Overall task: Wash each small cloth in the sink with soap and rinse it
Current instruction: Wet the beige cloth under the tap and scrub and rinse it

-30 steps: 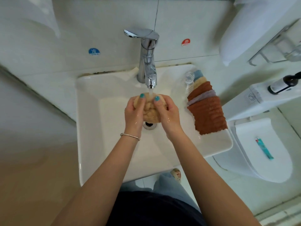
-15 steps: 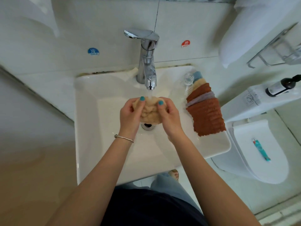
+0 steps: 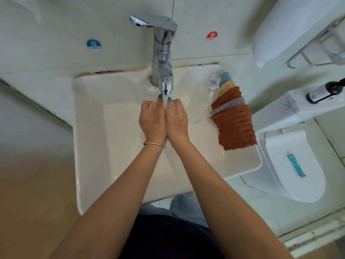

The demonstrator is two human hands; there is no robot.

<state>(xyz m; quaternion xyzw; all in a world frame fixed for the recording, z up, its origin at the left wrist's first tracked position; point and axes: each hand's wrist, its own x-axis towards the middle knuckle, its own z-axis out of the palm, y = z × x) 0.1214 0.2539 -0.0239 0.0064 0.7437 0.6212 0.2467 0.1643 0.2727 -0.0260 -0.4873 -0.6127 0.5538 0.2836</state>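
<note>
- Left hand (image 3: pixel 152 121) is pressed against the right under the tap (image 3: pixel 164 53), clenched round a tan cloth (image 3: pixel 152 106); only a corner shows.
- Water falls between the thumbs.
- Right hand (image 3: pixel 177 120) curls in too, apparently on the same cloth.
- Sink (image 3: pixel 112 146) rim right: bottle (image 3: pixel 203 101), folded cloths (image 3: pixel 235 124).

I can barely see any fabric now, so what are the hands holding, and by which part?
Both hands, left and right, squeeze the beige cloth between them under the tap water. It is bunched, so no particular part can be told.
</note>
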